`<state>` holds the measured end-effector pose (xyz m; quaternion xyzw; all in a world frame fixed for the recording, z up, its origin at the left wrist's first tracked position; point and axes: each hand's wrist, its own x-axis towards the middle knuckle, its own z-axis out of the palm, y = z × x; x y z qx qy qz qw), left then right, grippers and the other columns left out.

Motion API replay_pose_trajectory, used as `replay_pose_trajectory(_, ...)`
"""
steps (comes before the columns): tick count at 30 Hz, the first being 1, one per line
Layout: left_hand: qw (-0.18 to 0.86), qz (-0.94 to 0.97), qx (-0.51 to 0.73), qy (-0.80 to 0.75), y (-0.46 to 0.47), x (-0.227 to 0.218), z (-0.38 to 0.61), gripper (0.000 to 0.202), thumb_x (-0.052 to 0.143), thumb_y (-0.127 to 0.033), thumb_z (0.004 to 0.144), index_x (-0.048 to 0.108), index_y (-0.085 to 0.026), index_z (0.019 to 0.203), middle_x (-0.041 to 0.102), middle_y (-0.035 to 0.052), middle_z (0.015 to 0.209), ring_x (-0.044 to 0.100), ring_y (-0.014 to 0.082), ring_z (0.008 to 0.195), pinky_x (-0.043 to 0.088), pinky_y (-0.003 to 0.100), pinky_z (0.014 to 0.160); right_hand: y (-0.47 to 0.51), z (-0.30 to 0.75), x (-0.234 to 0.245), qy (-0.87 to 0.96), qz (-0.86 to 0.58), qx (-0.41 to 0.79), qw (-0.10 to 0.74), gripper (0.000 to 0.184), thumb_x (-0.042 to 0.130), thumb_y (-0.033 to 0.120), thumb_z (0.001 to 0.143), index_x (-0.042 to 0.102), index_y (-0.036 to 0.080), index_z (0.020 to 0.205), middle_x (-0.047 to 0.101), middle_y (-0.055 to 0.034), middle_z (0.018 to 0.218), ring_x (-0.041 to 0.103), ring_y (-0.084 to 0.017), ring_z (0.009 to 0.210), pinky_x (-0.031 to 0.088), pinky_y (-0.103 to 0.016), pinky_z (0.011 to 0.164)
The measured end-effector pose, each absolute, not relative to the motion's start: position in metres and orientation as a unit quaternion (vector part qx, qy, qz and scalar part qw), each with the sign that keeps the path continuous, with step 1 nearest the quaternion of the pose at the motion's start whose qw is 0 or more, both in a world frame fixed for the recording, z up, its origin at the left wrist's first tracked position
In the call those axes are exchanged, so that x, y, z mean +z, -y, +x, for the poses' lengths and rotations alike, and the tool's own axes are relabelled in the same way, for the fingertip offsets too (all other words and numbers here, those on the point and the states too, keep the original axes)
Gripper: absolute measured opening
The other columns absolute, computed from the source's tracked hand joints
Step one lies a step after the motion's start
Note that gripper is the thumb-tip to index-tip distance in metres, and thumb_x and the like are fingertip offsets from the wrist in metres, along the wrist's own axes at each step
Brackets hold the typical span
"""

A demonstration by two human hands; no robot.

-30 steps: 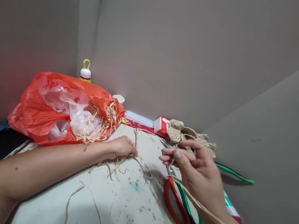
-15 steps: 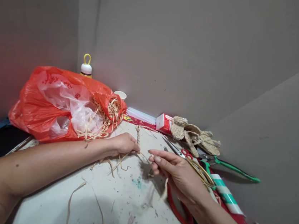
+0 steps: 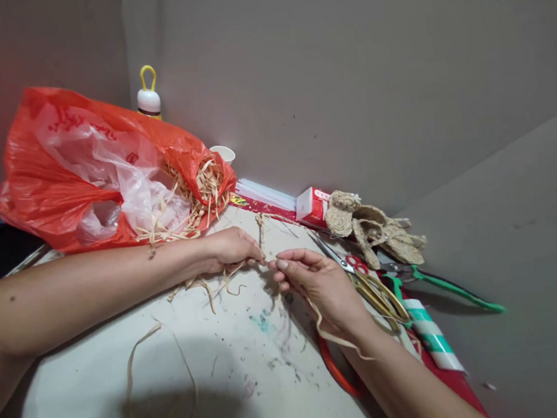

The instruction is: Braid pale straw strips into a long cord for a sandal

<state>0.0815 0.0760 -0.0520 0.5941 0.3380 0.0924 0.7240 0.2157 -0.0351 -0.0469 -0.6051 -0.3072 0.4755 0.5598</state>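
Observation:
My left hand (image 3: pixel 233 249) rests on the white table (image 3: pixel 176 368), fingers pinched shut on the lower end of a thin braided straw cord (image 3: pixel 260 228) that points toward the wall. My right hand (image 3: pixel 320 285) meets it from the right, fingertips pinched on a flat straw strand (image 3: pixel 334 337) that loops down past my wrist. Loose straw strips (image 3: pixel 207 287) lie under the left hand.
A red plastic bag (image 3: pixel 78 178) spilling straw sits at the back left, with a white bottle (image 3: pixel 148 96) and a cup (image 3: pixel 224 153) behind it. By the wall lie a red box (image 3: pixel 312 206), woven straw pieces (image 3: pixel 376 231), scissors (image 3: pixel 361 273), green-handled pliers (image 3: pixel 448 287) and a red ring (image 3: pixel 334 370).
My right hand has moved left from above the scissors and rings to meet the left hand at the cord, carrying the strand. The view has tilted down slightly.

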Motion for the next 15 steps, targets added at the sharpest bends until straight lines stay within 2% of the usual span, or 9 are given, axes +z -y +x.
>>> replay_pose_trajectory(6, 0.734, 0.579, 0.09, -0.344, -0.075, -0.049, 0.082, 0.018, 0.058, -0.011, 0.071, 0.054, -0.013, 0.054, 0.045, -0.0052, 0.041, 0.03, 0.0029, 0.031, 0.015, 0.02, 0.035, 0.033, 0.213, -0.056, 0.37, -0.627, 0.459, 0.509, 0.026, 0.081, 0.029, 0.06, 0.067, 0.013, 0.075, 0.064, 0.0004, 0.054, 0.056, -0.009, 0.047, 0.046, -0.019, 0.045)
replay_pose_trajectory(15, 0.737, 0.58, 0.078, -0.339, -0.08, -0.054, 0.084, 0.016, 0.059, -0.014, 0.071, 0.056, -0.012, 0.056, 0.043, -0.0056, 0.041, 0.027, 0.0026, 0.032, 0.015, 0.021, 0.034, 0.034, 0.212, -0.054, 0.43, -0.652, 0.359, 0.51, 0.027, 0.074, 0.031, 0.067, 0.057, 0.019, 0.083, 0.065, 0.002, 0.059, 0.06, -0.013, 0.052, 0.046, -0.022, 0.051)
